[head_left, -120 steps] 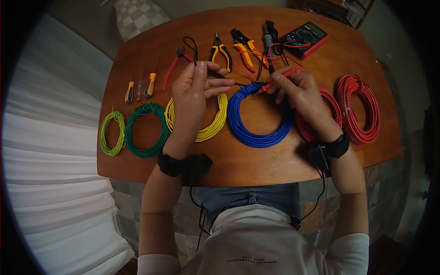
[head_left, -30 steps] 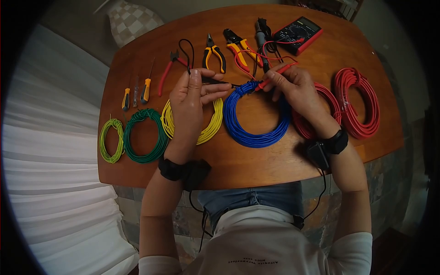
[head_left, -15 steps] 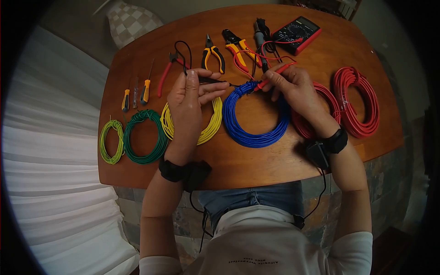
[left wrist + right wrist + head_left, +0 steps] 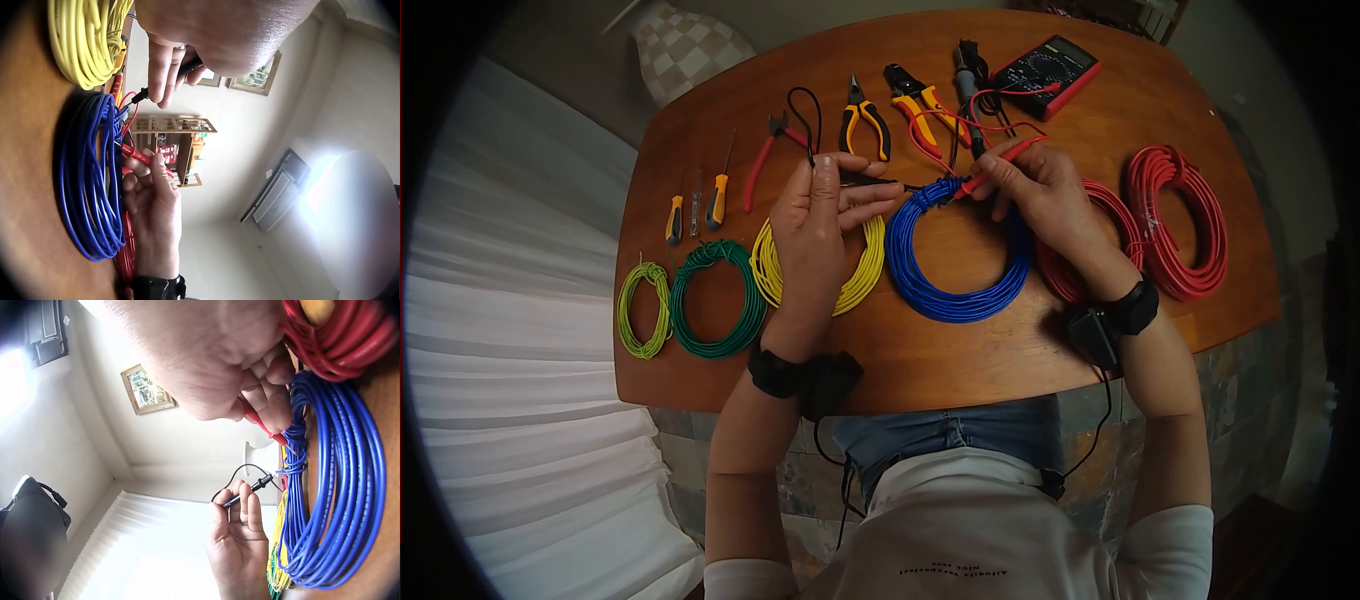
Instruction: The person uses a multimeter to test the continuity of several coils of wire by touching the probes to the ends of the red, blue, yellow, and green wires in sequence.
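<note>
Left hand, left of centre in the head view, holds the black probe between thumb and fingers; right hand, right of centre, pinches the red probe, both pointing inward at the tied top of the blue wire coil mid-frame, tip contact can't be confirmed. Coil lies on the table, yellow coil to its left partly behind the left hand, red coil at far right. Multimeter sits upper right with a red lead plugged in, pliers upper centre.
</note>
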`<state>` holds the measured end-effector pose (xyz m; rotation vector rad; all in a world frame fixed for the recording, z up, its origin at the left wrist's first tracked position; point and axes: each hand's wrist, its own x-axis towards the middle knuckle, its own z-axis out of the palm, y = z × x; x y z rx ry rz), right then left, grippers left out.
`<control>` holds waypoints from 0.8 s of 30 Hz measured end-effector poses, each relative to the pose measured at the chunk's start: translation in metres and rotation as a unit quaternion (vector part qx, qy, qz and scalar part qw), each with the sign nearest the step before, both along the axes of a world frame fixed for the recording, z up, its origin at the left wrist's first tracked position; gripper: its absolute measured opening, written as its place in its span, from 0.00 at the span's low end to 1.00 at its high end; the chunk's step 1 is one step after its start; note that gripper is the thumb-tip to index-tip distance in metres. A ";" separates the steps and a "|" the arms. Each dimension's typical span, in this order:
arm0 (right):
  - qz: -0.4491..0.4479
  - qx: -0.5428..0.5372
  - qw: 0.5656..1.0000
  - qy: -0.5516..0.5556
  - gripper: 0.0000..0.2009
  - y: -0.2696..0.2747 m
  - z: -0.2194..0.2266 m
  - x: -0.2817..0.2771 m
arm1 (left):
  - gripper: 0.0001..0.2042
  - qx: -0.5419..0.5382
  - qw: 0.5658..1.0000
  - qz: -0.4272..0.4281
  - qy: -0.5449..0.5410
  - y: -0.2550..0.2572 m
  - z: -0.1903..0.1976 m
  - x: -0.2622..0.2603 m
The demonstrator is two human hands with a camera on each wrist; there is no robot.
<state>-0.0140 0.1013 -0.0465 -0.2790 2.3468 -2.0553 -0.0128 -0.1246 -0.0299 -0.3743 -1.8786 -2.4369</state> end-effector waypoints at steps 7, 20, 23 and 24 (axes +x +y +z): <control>-0.015 -0.003 1.000 0.004 0.11 -0.001 0.000 0.001 | 0.16 -0.026 0.999 0.014 0.028 0.000 0.003 0.003; -0.174 -0.059 0.980 0.079 0.14 0.071 0.058 0.024 | 0.18 0.000 0.998 -0.043 0.040 0.021 0.023 0.020; -0.200 -0.019 0.979 0.044 0.13 0.090 0.056 0.038 | 0.18 -0.017 0.995 -0.102 0.015 0.049 0.019 0.031; -0.207 -0.003 0.977 0.047 0.14 0.097 0.055 0.043 | 0.18 -0.016 0.993 -0.119 0.009 0.059 0.018 0.035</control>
